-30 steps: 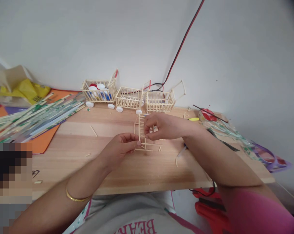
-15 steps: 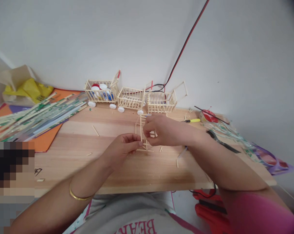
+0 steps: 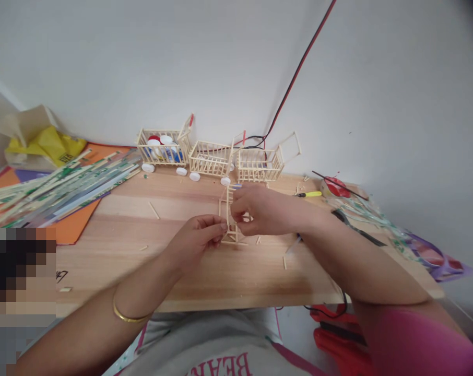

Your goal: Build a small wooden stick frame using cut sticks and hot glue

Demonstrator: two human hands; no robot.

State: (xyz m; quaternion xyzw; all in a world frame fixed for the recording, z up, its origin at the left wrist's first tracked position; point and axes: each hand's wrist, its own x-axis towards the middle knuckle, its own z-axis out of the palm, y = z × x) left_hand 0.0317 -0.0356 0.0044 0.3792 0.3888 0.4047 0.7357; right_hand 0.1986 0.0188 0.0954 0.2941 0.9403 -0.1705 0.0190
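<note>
Two hands on one small stick frame [image 3: 233, 239], standing upright at mid-board.
Frame rests on the wooden board [image 3: 189, 271], long axis vertical, between the hands — left hand [image 3: 197, 237] pinches its lower left edge, right hand [image 3: 260, 210] pinches a rung from the right, higher and farther back. Against one second ago: same grips, hands drawn slightly closer.

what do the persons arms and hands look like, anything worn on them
No gloves, and no rings that I can make out. The left hand has a thin gold bangle at the wrist and a bare forearm. The right hand also has a bare forearm, with a bright pink sleeve covering the upper arm.
</note>
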